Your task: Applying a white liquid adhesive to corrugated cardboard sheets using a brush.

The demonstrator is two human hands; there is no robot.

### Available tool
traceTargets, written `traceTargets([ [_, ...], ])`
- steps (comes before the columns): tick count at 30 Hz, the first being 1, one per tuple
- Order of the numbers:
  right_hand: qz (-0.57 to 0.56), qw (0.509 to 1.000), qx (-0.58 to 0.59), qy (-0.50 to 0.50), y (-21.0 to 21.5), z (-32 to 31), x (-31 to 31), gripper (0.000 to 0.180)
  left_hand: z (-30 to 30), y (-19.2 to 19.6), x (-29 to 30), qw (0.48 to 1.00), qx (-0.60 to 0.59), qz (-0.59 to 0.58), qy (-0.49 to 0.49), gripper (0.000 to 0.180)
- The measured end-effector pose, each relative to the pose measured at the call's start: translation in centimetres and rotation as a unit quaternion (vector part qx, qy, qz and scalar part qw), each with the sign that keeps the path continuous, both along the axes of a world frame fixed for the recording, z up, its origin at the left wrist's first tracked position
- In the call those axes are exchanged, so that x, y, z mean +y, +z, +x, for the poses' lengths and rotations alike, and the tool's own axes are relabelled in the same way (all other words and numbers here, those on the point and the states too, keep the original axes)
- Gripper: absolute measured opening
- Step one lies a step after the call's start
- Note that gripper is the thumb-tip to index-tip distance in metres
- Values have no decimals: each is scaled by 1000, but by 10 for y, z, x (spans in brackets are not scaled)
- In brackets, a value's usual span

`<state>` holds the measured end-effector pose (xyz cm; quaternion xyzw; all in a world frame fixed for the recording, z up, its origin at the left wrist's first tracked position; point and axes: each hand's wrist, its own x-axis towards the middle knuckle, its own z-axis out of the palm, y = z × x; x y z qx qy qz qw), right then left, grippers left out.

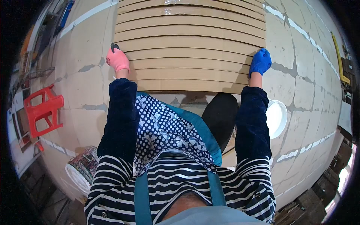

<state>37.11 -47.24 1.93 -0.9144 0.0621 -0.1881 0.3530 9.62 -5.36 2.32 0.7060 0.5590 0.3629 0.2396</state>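
Note:
Flattened brown cardboard sheets (187,52) lie in front of me, overlapping like steps, their edges running left to right. My left hand (118,60), in a pink glove with dark fingertips, is closed at the left edge of one sheet. At the right edge, level with it, my right hand (260,62) in a blue knitted glove is closed on the cardboard. Both arms reach straight forward, in dark blue sleeve covers. The fingertips under the cardboard edges are hidden. Shiny clear tape (172,11) shows on the far sheets.
A red plastic stool (44,111) lies at the left. Near my left elbow stands a patterned bucket (83,165); a white bucket (276,119) is beside my right forearm. Worn floor tiles (300,90) with white lines surround the cardboard. A yellow metal bar (339,62) lies far right.

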Motion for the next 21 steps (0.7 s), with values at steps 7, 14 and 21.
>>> traceTargets([
  [7, 255, 957, 127, 49, 26, 19, -17, 30, -13, -1, 49, 991, 50, -78, -100, 31],
  [14, 29, 989, -71, 124, 9, 40, 7, 37, 34, -10, 57, 933, -232, -268, -64, 31],
  [21, 8, 998, -26, 57, 19, 33, 21, 40, 27, -6, 47, 960, -218, -169, -48, 34],
])
